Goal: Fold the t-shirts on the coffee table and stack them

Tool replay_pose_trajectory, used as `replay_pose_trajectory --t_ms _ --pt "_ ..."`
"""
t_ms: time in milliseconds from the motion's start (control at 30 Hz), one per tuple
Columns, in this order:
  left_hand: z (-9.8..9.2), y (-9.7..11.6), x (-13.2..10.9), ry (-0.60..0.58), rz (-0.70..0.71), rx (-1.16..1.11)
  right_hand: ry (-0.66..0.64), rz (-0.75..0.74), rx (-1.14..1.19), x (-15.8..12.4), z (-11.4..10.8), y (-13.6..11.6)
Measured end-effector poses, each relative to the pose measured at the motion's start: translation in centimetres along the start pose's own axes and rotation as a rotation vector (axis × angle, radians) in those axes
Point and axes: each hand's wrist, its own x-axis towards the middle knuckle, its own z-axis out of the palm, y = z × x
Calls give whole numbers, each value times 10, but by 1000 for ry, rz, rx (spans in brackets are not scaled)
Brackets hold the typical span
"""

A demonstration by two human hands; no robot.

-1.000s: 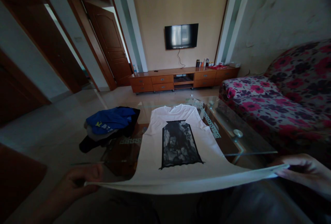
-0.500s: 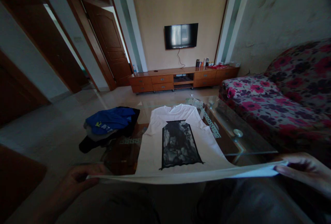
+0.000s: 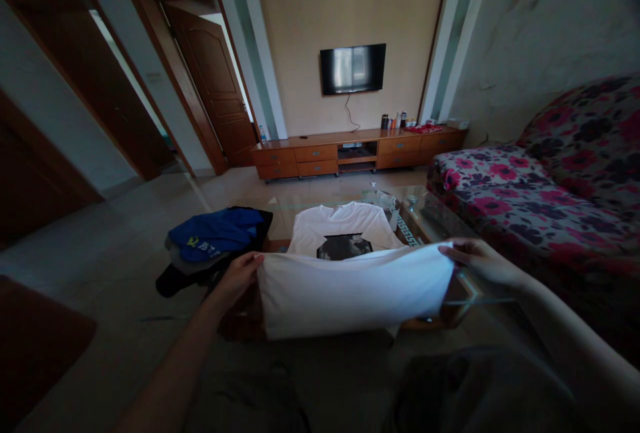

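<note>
A white T-shirt point(image 3: 350, 296) with a dark printed picture lies on the glass table point(image 3: 440, 210), its collar toward the far side. Its near part is lifted and folded up, covering the lower portion of the print. My left hand point(image 3: 246, 270) pinches the raised edge at the left corner. At the right corner my right hand point(image 3: 465, 256) grips the same edge between thumb and fingers. The raised cloth hangs in a band between both hands.
Blue, grey and black clothes point(image 3: 215, 236) are heaped at the table's left. A flowered sofa point(image 3: 540, 213) stands on the right. Beyond the table are a low wooden cabinet point(image 3: 315, 153) with bottles and a wall television point(image 3: 353, 68).
Both hands have moved forward, up and closer together with the shirt's near edge. The cloth now folds over the lower part of the print.
</note>
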Motion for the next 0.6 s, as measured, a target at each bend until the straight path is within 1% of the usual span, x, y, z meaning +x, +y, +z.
replay_pose_trajectory --t_ms 67,133,267,333,433,600 --pt "5 -19 24 49 41 53 -41 24 89 30 11 16" --pt "9 -35 45 106 109 129 9 28 107 60 22 32" --pt "18 -56 76 198 207 252 124 43 -64 108 44 61" --pt "22 -63 88 230 224 273 177 27 -112 123 55 74" --pt "26 -74 104 255 230 281 269 -3 -150 138 66 93" --pt "29 -90 130 288 219 308 395 -21 -270 155 70 114"
